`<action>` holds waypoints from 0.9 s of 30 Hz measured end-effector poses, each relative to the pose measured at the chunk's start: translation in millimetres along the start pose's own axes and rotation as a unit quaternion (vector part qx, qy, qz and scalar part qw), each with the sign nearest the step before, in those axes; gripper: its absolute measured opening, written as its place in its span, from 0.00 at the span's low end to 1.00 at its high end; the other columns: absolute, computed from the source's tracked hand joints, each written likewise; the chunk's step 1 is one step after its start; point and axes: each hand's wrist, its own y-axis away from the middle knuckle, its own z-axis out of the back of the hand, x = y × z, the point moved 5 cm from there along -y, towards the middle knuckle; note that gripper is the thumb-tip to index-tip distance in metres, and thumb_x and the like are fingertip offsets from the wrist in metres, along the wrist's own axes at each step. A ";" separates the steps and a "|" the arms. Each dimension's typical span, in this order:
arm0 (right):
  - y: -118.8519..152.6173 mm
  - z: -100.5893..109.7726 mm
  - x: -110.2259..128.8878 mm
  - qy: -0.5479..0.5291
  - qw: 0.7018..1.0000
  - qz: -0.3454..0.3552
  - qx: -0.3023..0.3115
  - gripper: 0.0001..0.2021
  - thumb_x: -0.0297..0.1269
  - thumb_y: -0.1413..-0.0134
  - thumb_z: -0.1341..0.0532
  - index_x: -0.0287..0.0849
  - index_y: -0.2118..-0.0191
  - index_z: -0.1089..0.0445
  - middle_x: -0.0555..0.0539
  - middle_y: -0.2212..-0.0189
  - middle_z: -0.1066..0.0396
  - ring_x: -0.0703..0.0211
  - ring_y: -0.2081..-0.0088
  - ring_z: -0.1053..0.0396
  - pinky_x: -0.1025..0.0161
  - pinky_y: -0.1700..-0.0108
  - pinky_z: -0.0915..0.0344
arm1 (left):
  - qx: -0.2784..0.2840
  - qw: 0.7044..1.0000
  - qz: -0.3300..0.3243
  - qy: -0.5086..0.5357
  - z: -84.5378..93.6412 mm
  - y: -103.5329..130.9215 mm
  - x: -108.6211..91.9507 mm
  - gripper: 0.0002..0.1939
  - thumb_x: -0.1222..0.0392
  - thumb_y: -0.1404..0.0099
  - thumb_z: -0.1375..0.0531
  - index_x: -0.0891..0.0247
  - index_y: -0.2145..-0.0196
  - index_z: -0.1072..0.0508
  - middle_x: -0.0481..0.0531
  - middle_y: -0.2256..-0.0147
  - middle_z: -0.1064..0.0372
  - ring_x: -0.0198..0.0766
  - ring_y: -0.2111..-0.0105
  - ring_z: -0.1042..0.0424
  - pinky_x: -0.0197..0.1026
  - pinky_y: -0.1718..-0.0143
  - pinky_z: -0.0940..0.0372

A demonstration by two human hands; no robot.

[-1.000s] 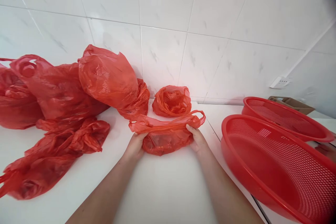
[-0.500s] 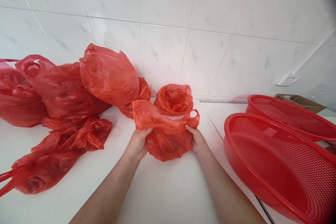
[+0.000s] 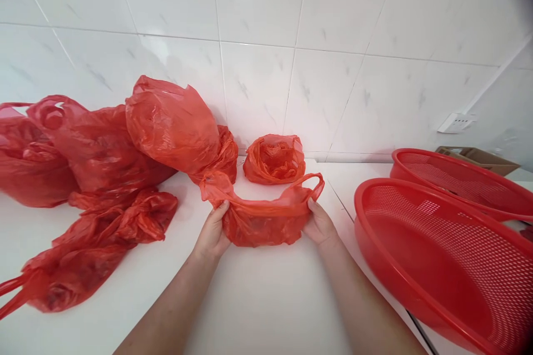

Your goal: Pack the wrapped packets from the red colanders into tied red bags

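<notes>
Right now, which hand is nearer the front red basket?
Right. The right hand sits left of the front red basket, not touching; the left hand is farther left, across the held red bag.

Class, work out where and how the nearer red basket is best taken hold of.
Probably the left rim of the nearer basket, from the left and slightly above: its raised lip flares outward there, while the farther basket crowds the back.

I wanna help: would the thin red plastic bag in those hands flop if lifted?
Floppy, probably: the thin red plastic bag sags and wrinkles between left hand and right hand. Its see-through film might tear.
</notes>
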 end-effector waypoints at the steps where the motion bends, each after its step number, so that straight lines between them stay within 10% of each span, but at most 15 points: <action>1: 0.8 -1.8 -3.0 0.018 1.000 -0.019 0.009 0.18 0.46 0.61 0.30 0.45 0.62 0.28 0.49 0.63 0.26 0.57 0.60 0.29 0.61 0.54 0.33 | 0.010 1.000 0.003 0.004 -0.4 0.2 0.8 0.07 0.64 0.43 0.36 0.64 0.65 0.27 0.48 0.69 0.26 0.34 0.69 0.26 0.38 0.60 0.30; 5: 3.7 -10.3 -7.8 0.052 0.997 -0.053 0.019 0.15 0.44 0.60 0.30 0.44 0.66 0.28 0.48 0.67 0.26 0.56 0.64 0.29 0.59 0.58 0.33 | 0.089 0.996 0.023 -0.014 -6.7 3.2 4.3 0.13 0.59 0.47 0.33 0.63 0.63 0.27 0.45 0.73 0.30 0.32 0.72 0.29 0.36 0.64 0.31; 11: 6.9 -23.4 2.9 -0.019 1.000 -0.018 0.012 0.12 0.46 0.54 0.34 0.47 0.65 0.31 0.49 0.70 0.29 0.57 0.65 0.31 0.58 0.60 0.34 | 0.036 0.996 0.064 -0.050 -4.3 4.2 13.4 0.08 0.58 0.42 0.37 0.66 0.67 0.27 0.52 0.69 0.28 0.36 0.68 0.27 0.38 0.64 0.32; 18: 14.7 -62.9 -7.4 0.030 0.993 -0.060 0.098 0.08 0.41 0.47 0.38 0.45 0.71 0.38 0.60 0.87 0.54 0.72 0.85 0.59 0.70 0.79 0.51 | 0.069 0.994 0.075 -0.047 -10.0 6.7 24.2 0.06 0.58 0.41 0.41 0.63 0.71 0.31 0.47 0.77 0.34 0.36 0.70 0.29 0.38 0.65 0.34; 27: 28.8 -90.6 -28.6 0.306 0.938 -0.106 0.120 0.40 0.31 0.59 0.35 0.50 0.38 0.49 0.52 0.71 0.28 0.62 0.70 0.32 0.63 0.66 0.37 | 0.084 0.981 0.037 -0.169 -20.9 14.3 27.0 0.13 0.65 0.44 0.43 0.63 0.84 0.41 0.42 0.86 0.44 0.27 0.84 0.44 0.31 0.81 0.47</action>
